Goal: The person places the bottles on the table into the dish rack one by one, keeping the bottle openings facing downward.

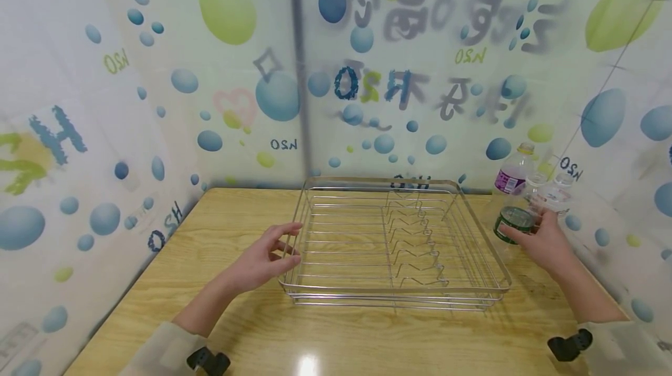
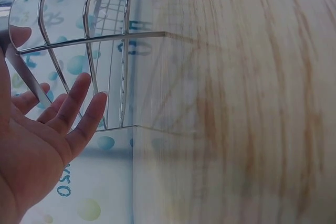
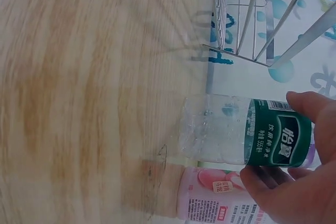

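Note:
A wire dish rack (image 1: 346,290) of shiny metal stands on the wooden table. At its left side is my left hand (image 1: 259,259), thumb and fingers loosely spread about the upper rim. The left wrist view shows this hand (image 2: 44,140) with the little and ring fingers extended outside the side wires. To the right of the rack, my right hand (image 1: 546,245) grips a clear plastic water bottle (image 1: 517,220) with a green label. In the right wrist view, the thumb and fingers lie on opposite sides of the bottle (image 3: 281,135) at its label.
Behind the held bottle stands a clear bottle (image 1: 509,181) with a purple label and yellow cap. A bottle with a pink label (image 3: 220,195) is close beside it. Patterned curtains (image 1: 252,148) border the table (image 1: 236,213) at the back and both sides.

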Action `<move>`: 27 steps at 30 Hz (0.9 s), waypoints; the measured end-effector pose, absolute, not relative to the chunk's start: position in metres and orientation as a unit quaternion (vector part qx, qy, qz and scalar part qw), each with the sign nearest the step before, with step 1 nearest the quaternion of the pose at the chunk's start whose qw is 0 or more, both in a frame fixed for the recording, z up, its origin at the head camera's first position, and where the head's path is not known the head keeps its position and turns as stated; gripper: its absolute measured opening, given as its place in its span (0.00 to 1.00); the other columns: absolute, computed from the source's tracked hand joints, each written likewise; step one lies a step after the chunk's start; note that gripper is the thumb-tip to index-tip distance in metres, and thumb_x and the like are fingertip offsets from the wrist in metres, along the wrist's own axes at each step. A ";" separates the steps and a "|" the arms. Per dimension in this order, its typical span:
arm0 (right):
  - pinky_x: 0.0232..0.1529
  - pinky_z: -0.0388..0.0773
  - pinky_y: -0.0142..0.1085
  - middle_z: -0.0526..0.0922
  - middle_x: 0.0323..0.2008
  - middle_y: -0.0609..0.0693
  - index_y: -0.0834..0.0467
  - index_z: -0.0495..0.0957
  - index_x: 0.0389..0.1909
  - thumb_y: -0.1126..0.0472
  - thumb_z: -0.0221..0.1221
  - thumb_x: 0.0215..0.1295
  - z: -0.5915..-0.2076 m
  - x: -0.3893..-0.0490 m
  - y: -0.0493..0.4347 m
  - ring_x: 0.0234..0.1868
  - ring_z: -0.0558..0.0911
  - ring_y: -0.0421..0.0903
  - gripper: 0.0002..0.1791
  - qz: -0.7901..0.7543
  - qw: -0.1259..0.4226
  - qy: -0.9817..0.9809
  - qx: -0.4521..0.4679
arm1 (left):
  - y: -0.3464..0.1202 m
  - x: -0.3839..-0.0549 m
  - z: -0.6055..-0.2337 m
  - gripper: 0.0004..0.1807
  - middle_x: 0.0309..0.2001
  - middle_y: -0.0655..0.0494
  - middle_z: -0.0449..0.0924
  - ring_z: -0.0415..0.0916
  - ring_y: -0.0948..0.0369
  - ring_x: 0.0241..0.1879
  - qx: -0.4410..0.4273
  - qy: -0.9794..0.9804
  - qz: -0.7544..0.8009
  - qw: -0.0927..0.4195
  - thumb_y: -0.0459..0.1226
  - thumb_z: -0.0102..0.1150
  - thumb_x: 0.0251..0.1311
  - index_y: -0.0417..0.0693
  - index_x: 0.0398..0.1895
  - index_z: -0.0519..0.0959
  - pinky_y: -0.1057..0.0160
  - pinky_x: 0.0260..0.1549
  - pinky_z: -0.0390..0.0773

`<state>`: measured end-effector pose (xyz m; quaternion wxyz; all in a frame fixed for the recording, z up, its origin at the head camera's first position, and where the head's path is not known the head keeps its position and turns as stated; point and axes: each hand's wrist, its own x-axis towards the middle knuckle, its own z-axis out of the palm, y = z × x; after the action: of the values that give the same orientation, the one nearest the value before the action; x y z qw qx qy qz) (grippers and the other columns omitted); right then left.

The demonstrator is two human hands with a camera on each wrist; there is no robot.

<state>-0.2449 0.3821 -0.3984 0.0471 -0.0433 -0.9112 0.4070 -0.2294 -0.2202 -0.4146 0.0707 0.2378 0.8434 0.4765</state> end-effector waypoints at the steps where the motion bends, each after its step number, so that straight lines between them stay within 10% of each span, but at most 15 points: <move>1: 0.36 0.76 0.25 0.58 0.69 0.86 0.79 0.33 0.81 0.43 0.60 0.82 -0.399 -0.245 0.383 0.65 0.71 0.78 0.59 0.402 0.049 -0.913 -0.042 | -0.220 -0.230 -0.414 0.39 0.80 0.35 0.61 0.80 0.53 0.60 0.238 0.843 0.476 0.070 0.43 0.65 0.79 0.51 0.86 0.60 0.62 0.57 0.84; 17: 0.35 0.72 0.16 0.62 0.69 0.83 0.72 0.38 0.85 0.49 0.62 0.82 -0.394 -0.239 0.376 0.62 0.73 0.76 0.53 0.413 0.126 -0.902 0.007 | -0.219 -0.229 -0.415 0.39 0.80 0.35 0.61 0.80 0.52 0.61 0.237 0.843 0.478 0.070 0.43 0.65 0.79 0.50 0.86 0.60 0.62 0.58 0.84; 24: 0.30 0.85 0.31 0.68 0.69 0.72 0.60 0.40 0.89 0.50 0.64 0.81 -0.380 -0.232 0.367 0.47 0.75 0.29 0.53 0.432 0.161 -0.887 0.022 | -0.220 -0.229 -0.415 0.38 0.80 0.36 0.61 0.80 0.52 0.62 0.232 0.846 0.475 0.073 0.44 0.64 0.79 0.53 0.86 0.60 0.58 0.59 0.83; 27: 0.29 0.85 0.31 0.68 0.70 0.69 0.55 0.43 0.90 0.51 0.65 0.80 -0.375 -0.230 0.360 0.47 0.71 0.23 0.51 0.432 0.185 -0.882 0.028 | -0.219 -0.228 -0.414 0.39 0.80 0.36 0.62 0.80 0.51 0.62 0.230 0.847 0.475 0.071 0.44 0.64 0.79 0.51 0.87 0.60 0.57 0.60 0.83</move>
<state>-0.2302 0.3605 -0.3751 0.1847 0.0279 -0.8822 0.4322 -0.2284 -0.2193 -0.4144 0.0710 0.2299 0.8466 0.4747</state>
